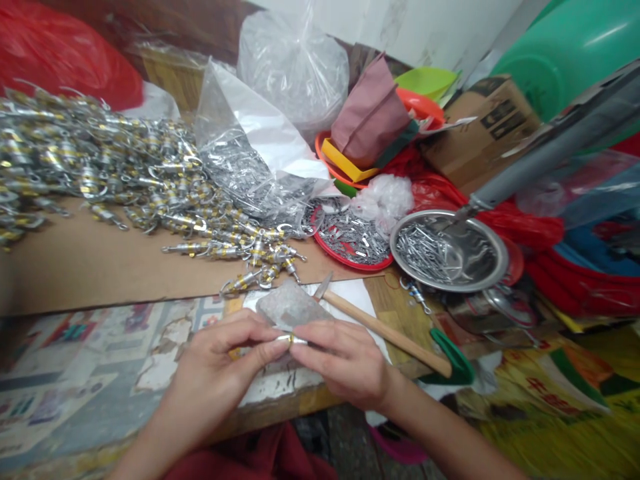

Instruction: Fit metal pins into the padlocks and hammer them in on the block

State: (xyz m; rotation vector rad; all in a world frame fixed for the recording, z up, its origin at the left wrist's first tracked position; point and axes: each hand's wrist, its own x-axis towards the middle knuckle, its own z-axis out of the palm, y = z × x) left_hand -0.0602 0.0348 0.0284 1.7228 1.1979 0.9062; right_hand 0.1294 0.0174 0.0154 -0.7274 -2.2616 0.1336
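Note:
Between the fingertips of both hands is a small silver metal fitting point(293, 339) with a yellow band, lying roughly level. My left hand point(233, 350) pinches its left end with thumb and index finger. On the other end, my right hand point(343, 357) grips it the same way, and the fingers cover much of it. Just behind the hands sits a grey block point(290, 305) on the bench. A hammer with a wooden handle point(390, 331) lies to its right, its head partly hidden. Several finished-looking silver and yellow hooked fittings point(257, 257) lie beyond the block.
A large heap of hooked fittings point(90, 153) covers the cardboard point(100, 273) at left. Behind are a plastic bag of metal parts point(240, 167), a red tray point(367, 267) of small strips and a steel bowl point(495, 267) of pins. A grey metal bar point(560, 143) slants in from the right.

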